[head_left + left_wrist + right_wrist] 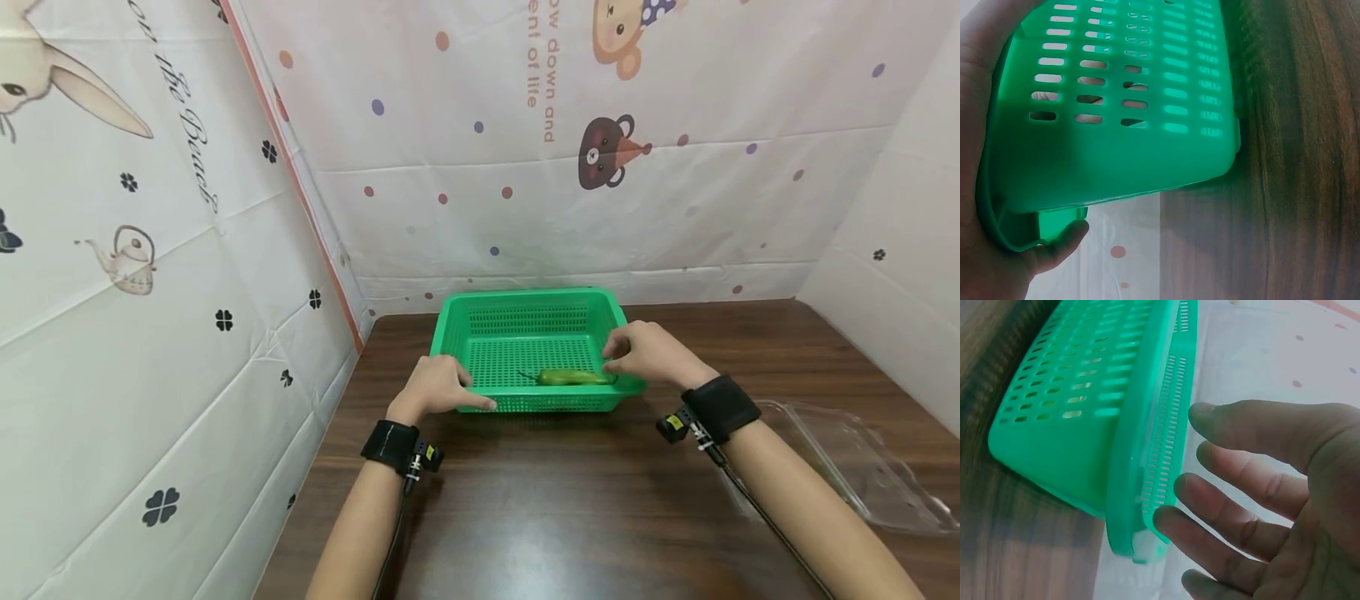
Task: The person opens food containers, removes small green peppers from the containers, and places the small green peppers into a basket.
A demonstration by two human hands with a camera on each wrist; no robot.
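Observation:
A green plastic basket (525, 402) with slotted walls stands on the table by the back wall. Inside it, along the front side, lies one long green chili pepper (573, 377), its thin stem toward the left. My left hand (437, 386) grips the basket's front left corner; in the left wrist view a fingertip (1072, 244) curls past the rim. Over the right side of the basket, near the pepper's tip, hovers my right hand (648, 354). Its fingers (1229, 531) are spread and loosely bent, with nothing between them in the right wrist view.
A clear plastic container (862, 467) lies at the right of the table, partly hidden behind my right forearm. The brown wooden table (525, 500) meets patterned cloth walls (480, 225) at the back and sides. Both wrists carry strapped cameras with cables.

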